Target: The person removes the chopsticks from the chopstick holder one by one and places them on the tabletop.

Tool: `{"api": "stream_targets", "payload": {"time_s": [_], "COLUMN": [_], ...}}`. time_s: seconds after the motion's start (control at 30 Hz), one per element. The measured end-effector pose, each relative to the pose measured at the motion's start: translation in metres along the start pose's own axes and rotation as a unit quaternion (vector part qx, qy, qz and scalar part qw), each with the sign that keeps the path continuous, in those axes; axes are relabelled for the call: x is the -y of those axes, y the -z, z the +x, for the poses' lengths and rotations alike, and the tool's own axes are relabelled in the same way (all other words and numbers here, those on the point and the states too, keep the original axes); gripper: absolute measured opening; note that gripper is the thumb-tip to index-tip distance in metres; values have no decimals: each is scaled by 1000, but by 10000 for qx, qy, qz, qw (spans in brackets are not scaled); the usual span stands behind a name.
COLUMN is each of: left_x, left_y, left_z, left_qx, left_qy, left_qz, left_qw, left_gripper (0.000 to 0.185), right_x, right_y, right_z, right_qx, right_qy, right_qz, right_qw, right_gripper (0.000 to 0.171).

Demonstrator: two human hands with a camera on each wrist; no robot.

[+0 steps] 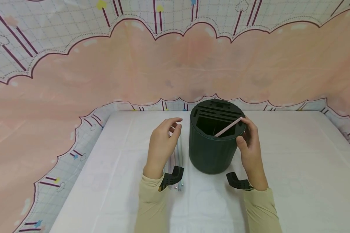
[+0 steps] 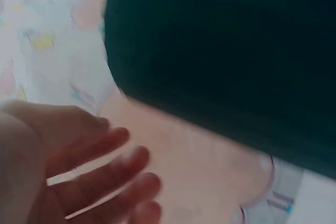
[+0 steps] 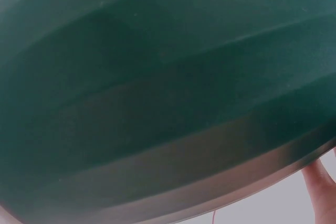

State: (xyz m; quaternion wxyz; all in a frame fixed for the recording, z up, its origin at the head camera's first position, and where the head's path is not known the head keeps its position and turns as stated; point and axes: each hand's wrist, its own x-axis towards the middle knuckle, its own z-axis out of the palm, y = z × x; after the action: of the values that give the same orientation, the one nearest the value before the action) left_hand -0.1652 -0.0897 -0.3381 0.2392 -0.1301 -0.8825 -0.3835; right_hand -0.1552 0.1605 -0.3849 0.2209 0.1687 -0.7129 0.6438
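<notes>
A dark green round holder [image 1: 213, 152] with slots in its top stands mid-table. My right hand [image 1: 245, 131] rests against its right rim and pinches a pink straw [image 1: 228, 127]; the straw's lower end slants down into the holder's large opening. My left hand [image 1: 175, 125] hovers just left of the holder, over a bundle of pale straws [image 1: 179, 158] lying on the table, its thumb and fingers curled on one straw. The left wrist view is blurred: my left hand [image 2: 79, 177] lies below the holder [image 2: 226, 51]. The holder's wall [image 3: 157, 93] fills the right wrist view, with one fingertip [image 3: 320, 187] at the lower right.
The table [image 1: 294, 168] is covered in a white cloth. A pink and white patterned backdrop [image 1: 175, 64] rises behind and wraps both sides. Bare cloth lies to the left and right of the hands.
</notes>
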Motion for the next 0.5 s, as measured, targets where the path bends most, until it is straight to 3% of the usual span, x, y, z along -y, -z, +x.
{"api": "stream_targets", "payload": {"time_s": [0.13, 0.3, 0.37, 0.5], "left_x": [-21, -44, -52, -64], "left_y": [1, -6, -11, -24], "left_z": [-2, -6, -9, -12], "left_qx": [-300, -185, -71, 125], "left_qy": [-870, -1836, -2068, -2316], "left_qz": [-549, -910, -786, -79], "left_qw": [9942, 9786, 9752, 9727], "left_gripper": [23, 25, 25, 25], "right_x": [1, 0, -1, -3], "right_y": [0, 0, 0, 0], "right_z": [0, 0, 1, 1], "right_qx": [15, 21, 35, 66], "right_qy": [23, 73, 148, 317], "right_qz": [51, 200, 341, 499], "right_qw": [10000, 9998, 9993, 9982], "right_gripper": [51, 51, 51, 54]}}
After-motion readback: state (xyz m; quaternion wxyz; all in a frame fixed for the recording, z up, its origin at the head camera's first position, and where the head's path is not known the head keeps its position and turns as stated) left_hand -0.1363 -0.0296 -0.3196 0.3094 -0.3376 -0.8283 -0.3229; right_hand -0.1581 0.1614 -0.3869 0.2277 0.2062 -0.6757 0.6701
